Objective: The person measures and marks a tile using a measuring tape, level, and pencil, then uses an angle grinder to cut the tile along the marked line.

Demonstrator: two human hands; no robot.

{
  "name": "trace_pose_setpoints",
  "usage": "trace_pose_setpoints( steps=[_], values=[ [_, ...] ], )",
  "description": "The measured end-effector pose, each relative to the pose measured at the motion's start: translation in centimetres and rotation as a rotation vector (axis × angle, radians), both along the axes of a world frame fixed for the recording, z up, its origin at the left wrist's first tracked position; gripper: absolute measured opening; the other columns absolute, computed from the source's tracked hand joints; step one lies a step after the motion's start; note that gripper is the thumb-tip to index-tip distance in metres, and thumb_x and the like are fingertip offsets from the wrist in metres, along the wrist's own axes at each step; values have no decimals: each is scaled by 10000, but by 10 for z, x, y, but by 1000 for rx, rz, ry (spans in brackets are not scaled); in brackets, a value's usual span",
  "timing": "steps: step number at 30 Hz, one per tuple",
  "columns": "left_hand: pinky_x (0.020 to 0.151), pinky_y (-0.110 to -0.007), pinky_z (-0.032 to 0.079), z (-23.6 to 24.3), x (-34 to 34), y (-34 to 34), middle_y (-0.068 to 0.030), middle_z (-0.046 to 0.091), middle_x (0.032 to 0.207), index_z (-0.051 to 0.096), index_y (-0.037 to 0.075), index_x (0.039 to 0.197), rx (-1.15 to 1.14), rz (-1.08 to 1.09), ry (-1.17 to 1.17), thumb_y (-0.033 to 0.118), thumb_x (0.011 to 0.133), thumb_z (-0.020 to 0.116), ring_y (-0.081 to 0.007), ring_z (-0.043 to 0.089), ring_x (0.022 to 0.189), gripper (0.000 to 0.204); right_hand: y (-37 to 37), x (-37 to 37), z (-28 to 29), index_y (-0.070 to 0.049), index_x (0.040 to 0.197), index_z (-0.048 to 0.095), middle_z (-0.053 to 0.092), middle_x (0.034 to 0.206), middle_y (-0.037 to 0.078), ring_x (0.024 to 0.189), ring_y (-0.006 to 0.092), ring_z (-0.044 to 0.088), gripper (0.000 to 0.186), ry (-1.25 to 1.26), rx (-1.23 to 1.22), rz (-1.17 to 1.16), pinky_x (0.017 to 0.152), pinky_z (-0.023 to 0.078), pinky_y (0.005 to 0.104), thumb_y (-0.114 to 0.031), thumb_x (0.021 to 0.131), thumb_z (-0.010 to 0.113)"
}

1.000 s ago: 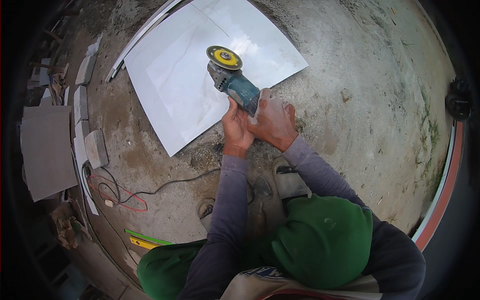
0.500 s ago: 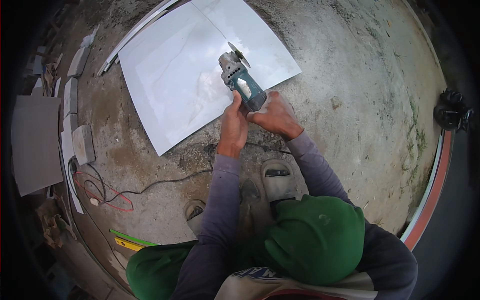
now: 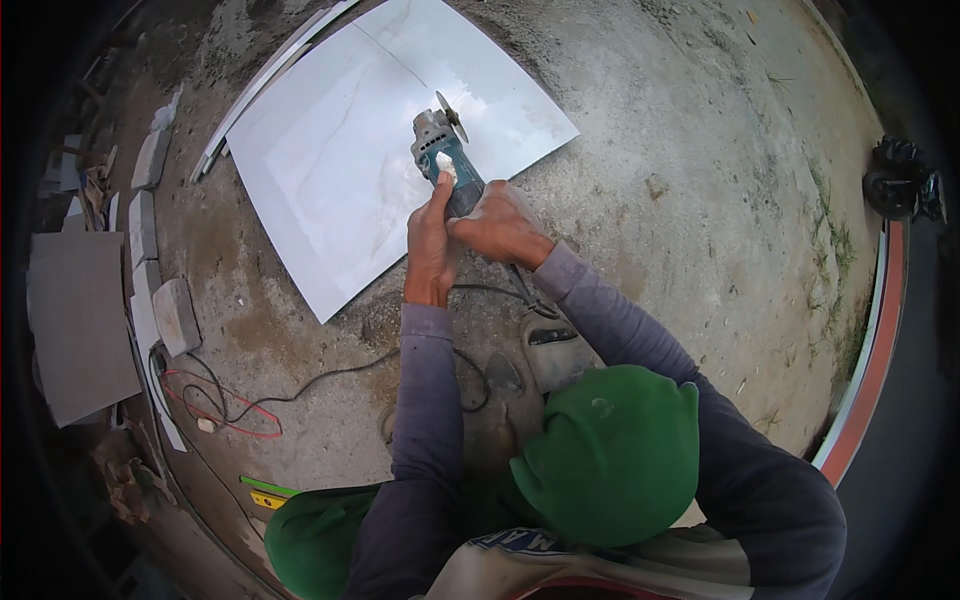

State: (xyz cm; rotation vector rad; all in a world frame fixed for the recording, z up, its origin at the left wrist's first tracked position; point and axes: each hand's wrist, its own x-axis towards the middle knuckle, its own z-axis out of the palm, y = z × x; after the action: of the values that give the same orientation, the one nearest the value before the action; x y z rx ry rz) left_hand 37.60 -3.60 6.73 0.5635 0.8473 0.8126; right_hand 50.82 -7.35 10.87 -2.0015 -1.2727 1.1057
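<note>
Both my hands grip a teal and grey angle grinder [image 3: 437, 135] over a large white tile [image 3: 330, 150] on the ground. My left hand [image 3: 432, 240] is wrapped round the left side of its body, the thumb lying along the top. Round the rear end of the grinder closes my right hand [image 3: 503, 222]. The thin cutting disc [image 3: 452, 116] stands on edge at the tool's front right; whether it touches the tile I cannot tell. A thin dark line [image 3: 395, 58] runs across the tile from its far edge toward the disc.
A black cord [image 3: 330, 376] trails left across the concrete to a red wire loop [image 3: 225, 410]. Pale strips [image 3: 265, 85] lie beyond the tile's left edge. Blocks [image 3: 176, 316] and a brown board [image 3: 80, 320] lie left; a trowel [image 3: 504, 372] lies near my sandals [image 3: 555, 352].
The whole view has shifted somewhat. The grinder, still in both hands, has moved a little left and nearer along the tile. My left thumb now lies further up its body.
</note>
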Motion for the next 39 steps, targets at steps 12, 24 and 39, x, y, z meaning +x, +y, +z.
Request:
trace_pose_setpoints(
  steps=[12, 24, 39],
  values=[
    [1013, -377, 522, 18, -35, 20, -89, 730, 1213, 676, -18, 1294, 43, 112, 36, 426, 1032, 740, -196, 687, 1116, 520, 25, -36, 18, 149, 884, 723, 745, 839, 298, 850, 423, 776, 547, 6, 49, 54, 783, 626, 447, -370, 715, 754],
    [1017, -369, 527, 6, -38, 21, -87, 726, 1241, 668, -8, 1320, 49, 86, 2, 421, 1044, 727, -191, 686, 1124, 513, 25, -36, 13, 52, 1045, 790, 788, 1034, 255, 1002, 393, 791, 561, -7, -34, 85, 916, 631, 443, -439, 773, 783],
    [979, -357, 551, 6, -34, 6, -112, 734, 1206, 669, -43, 1300, 61, 136, 69, 420, 1023, 757, -197, 707, 1089, 547, 11, -30, 5, 76, 1025, 777, 780, 1037, 281, 1005, 421, 784, 549, 7, -17, 139, 898, 633, 468, -394, 743, 794]
  ],
)
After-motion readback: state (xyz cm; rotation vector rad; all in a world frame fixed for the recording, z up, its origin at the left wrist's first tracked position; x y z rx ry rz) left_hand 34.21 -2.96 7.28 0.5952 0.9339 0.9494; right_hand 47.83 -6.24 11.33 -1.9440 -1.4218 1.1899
